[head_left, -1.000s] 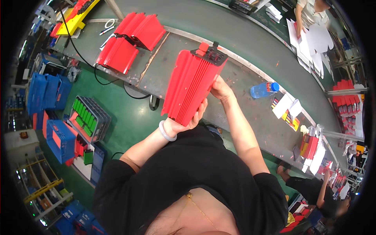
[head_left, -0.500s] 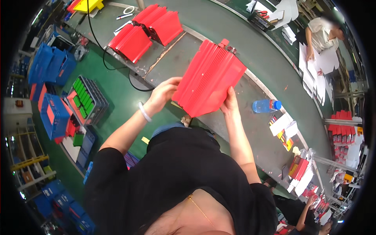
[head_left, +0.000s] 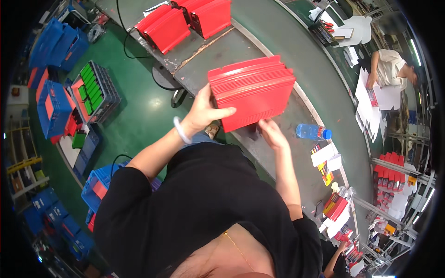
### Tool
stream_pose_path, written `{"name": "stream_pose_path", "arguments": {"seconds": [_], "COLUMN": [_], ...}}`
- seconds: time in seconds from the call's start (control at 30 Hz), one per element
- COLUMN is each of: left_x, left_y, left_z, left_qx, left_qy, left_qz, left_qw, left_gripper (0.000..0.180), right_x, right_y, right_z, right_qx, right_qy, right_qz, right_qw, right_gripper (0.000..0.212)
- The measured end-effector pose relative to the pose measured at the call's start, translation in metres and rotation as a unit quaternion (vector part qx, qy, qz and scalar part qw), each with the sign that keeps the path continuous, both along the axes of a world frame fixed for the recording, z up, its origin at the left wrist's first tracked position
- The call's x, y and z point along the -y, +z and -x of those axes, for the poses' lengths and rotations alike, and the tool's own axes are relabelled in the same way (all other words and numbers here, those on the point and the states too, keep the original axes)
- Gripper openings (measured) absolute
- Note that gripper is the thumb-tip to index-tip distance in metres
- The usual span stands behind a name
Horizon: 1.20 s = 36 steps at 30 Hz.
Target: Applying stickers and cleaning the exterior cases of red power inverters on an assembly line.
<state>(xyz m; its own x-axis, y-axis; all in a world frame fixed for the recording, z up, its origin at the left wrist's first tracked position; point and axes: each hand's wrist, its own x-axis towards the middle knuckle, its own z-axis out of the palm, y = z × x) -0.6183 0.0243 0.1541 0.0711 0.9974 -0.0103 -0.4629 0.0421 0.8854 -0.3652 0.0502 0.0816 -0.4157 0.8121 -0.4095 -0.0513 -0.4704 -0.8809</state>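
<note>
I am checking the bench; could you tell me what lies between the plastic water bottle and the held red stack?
In the head view, only bare grey bench separates the clear blue-capped bottle from the red flat-card stack.

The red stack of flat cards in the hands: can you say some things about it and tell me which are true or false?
1. Both hands hold the red stack. True: the left hand grips its left edge, and the right hand touches its lower edge.
2. The stack lies flat on the grey table. False: it is lifted above the table.
3. A blue-capped water bottle lies on the table right of the hands. True.
4. The left wrist is bare. False: it wears a pale bangle.
5. More red stacks sit farther along the table. True.
</note>
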Motion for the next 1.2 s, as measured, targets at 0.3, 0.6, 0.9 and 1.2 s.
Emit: {"name": "stream_pose_path", "arguments": {"seconds": [0.3,0.6,0.9,1.2], "left_x": [0.001,-0.006,-0.007,-0.01], "left_y": [-0.01,0.004,0.004,0.003], "left_z": [0.009,0.011,0.019,0.029], "left_qx": [-0.024,-0.06,-0.044,-0.077], "left_qy": [-0.061,-0.103,-0.1,-0.1], "left_qz": [0.021,0.005,0.025,0.017], "left_qw": [0.998,0.993,0.994,0.992], "left_gripper": [0.071,0.066,0.062,0.063], "right_x": [-0.064,-0.076,-0.092,-0.127], "right_y": [0.131,0.163,0.171,0.154], "right_z": [-0.005,0.12,0.11,0.018], "right_qx": [0.096,0.259,0.309,0.383], "right_qy": [-0.168,0.224,0.383,0.397], "right_qz": [-0.375,-0.613,-0.647,-0.55], "right_qw": [0.907,0.713,0.582,0.627], "right_gripper": [0.021,0.014,0.027,0.028]}}
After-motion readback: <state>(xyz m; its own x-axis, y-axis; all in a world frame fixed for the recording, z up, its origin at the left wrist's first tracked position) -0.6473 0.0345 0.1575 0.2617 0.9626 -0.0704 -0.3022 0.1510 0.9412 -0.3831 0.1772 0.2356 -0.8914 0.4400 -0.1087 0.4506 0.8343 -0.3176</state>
